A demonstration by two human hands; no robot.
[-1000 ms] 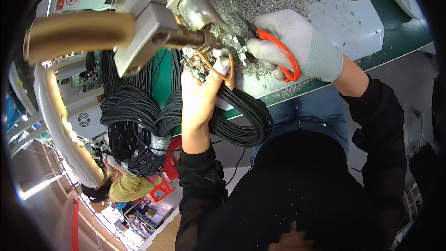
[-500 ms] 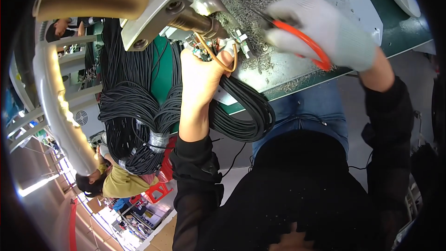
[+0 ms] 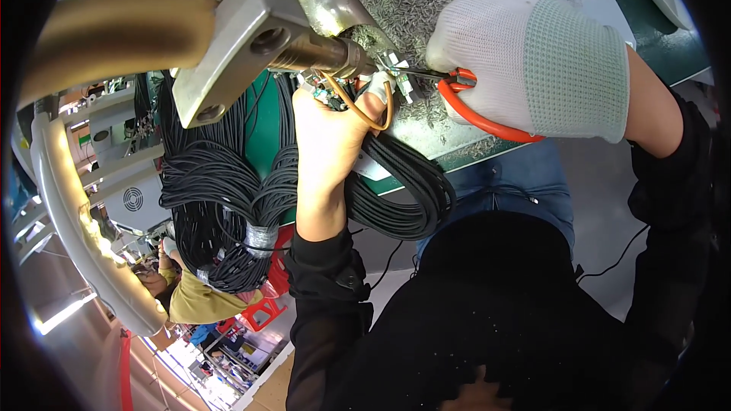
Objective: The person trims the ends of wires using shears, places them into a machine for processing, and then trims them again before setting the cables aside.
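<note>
My left hand [image 3: 329, 129] is closed around the end of a looped bundle of black cables [image 3: 411, 202], under the machine head. Small wire ends and connector parts show by its fingers, partly hidden, and a white cover sits on one fingertip. A tan loop [image 3: 390, 110], like a rubber band, hangs over those fingers. My right hand [image 3: 518, 61], in a white knitted glove, is closed on red-handled pliers [image 3: 487, 123]. Their dark narrow jaws point left at a small metal fixture [image 3: 403, 80] beside my left fingertips; whether they touch anything there cannot be made out.
A metal machine head [image 3: 244, 46] with a thick hose overhangs the left hand. Small metal scraps [image 3: 396, 0] cover the plate behind. More black cable bundles [image 3: 213, 175] hang over the green table at left, near a lit lamp [image 3: 84, 213]. A co-worker in yellow [image 3: 202, 301] is beyond.
My right hand has turned and brought the pliers' jaws down and left to the fixture by my left fingertips. The left hand still holds the cables. The view has shifted slightly.
</note>
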